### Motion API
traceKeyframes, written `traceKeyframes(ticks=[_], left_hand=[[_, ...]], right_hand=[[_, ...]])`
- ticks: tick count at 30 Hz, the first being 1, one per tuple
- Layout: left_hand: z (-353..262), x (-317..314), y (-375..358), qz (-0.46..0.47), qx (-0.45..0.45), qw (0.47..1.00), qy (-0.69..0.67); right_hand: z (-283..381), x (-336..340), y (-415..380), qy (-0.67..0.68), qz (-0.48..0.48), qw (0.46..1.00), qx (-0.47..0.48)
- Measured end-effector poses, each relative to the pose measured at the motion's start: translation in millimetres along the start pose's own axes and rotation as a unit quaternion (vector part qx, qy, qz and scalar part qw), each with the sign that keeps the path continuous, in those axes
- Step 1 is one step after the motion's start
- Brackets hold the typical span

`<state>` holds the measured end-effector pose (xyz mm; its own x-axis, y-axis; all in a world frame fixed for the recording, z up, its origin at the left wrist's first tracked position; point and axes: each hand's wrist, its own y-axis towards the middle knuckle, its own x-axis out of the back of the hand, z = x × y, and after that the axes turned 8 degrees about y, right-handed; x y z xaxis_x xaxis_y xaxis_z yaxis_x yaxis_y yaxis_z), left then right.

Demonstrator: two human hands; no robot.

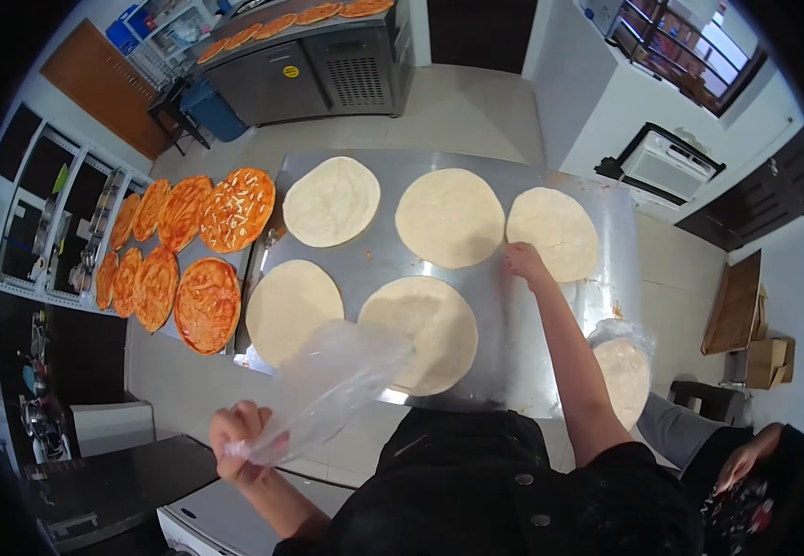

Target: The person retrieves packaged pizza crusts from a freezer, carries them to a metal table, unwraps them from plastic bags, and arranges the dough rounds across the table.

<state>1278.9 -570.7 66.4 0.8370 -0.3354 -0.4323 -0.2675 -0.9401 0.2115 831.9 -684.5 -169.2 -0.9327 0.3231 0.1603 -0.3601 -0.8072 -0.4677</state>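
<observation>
My left hand (246, 437) is closed around the gathered end of a clear plastic bag (337, 375). The bag hangs loosely over two plain pizza crusts at the near side of the steel table, the left crust (295, 310) and the middle crust (434, 338). At the lower left edge of the far right pizza crust (555, 232), my right hand (524, 263) has its fingers pinched together on the rim. Two more plain crusts lie along the far side, one in the middle (450, 218) and one at the left (331, 202).
Several sauced pizza crusts (207, 304) fill a surface at the left. Another crust (622, 375) in plastic lies at the table's near right corner. A seated person (745, 482) is close on the right. More sauced crusts (274, 26) line the back counter (263, 88).
</observation>
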Motion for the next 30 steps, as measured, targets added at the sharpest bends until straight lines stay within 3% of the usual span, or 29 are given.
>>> traceKeyframes(ticks=[2,4,5,7,12,14,16,17,19,22,23,25,26,28,29,30], left_hand=[[-11.3,2.8,-4.4,-0.013,-0.049,0.998,0.044],[-16.4,8.6,-8.0,-0.025,-0.056,0.997,0.055],[-16.9,12.1,-10.7,-0.045,-0.053,0.996,0.047],[-17.1,17.3,-12.3,-0.067,-0.045,0.996,0.038],[-18.0,19.4,-5.4,-0.075,-0.06,0.994,0.043],[-19.1,12.4,1.0,-0.095,-0.08,0.991,0.05],[-19.2,11.0,6.5,-0.112,-0.1,0.987,0.055],[-21.7,14.2,6.9,-0.117,-0.097,0.986,0.066],[-22.9,17.5,7.1,-0.141,-0.101,0.98,0.096],[-24.5,26.1,5.9,-0.093,-0.098,0.985,0.109],[-24.4,24.3,7.1,-0.09,-0.096,0.985,0.11],[-25.0,19.3,9.5,-0.124,-0.086,0.978,0.142],[-24.6,18.1,12.7,-0.121,-0.086,0.978,0.144],[-22.3,15.1,21.3,-0.056,-0.081,0.987,0.128],[-22.2,13.2,25.1,-0.051,-0.079,0.987,0.128],[-22.9,11.1,29.0,-0.023,-0.068,0.99,0.119]], right_hand=[[-31.7,-16.1,49.7,-0.006,-0.014,1.0,-0.027],[-45.6,-34.7,78.2,0.047,-0.146,0.988,-0.017],[-47.0,-42.8,84.2,0.046,-0.141,0.989,-0.02],[-51.4,-57.8,89.9,-0.107,-0.238,0.965,0.023],[-49.3,-81.1,84.5,-0.027,-0.198,0.98,0.022],[-43.3,-61.1,72.0,-0.02,-0.193,0.981,-0.004],[-41.8,-34.0,62.5,-0.035,-0.197,0.974,0.108],[-39.8,-10.1,56.1,-0.071,-0.259,0.951,0.155],[-40.8,54.8,51.0,-0.093,-0.303,0.934,0.163],[-42.6,127.0,40.4,-0.297,-0.463,0.831,0.084],[-44.4,140.2,38.8,-0.295,-0.463,0.832,0.081],[-51.6,164.9,45.6,-0.319,-0.444,0.835,-0.065],[-55.0,175.1,53.2,-0.317,-0.445,0.835,-0.067],[-48.3,178.2,54.7,-0.237,-0.293,0.923,-0.08],[-50.5,167.3,58.4,-0.262,-0.365,0.887,-0.103],[-50.6,159.8,57.9,-0.259,-0.368,0.887,-0.107]])
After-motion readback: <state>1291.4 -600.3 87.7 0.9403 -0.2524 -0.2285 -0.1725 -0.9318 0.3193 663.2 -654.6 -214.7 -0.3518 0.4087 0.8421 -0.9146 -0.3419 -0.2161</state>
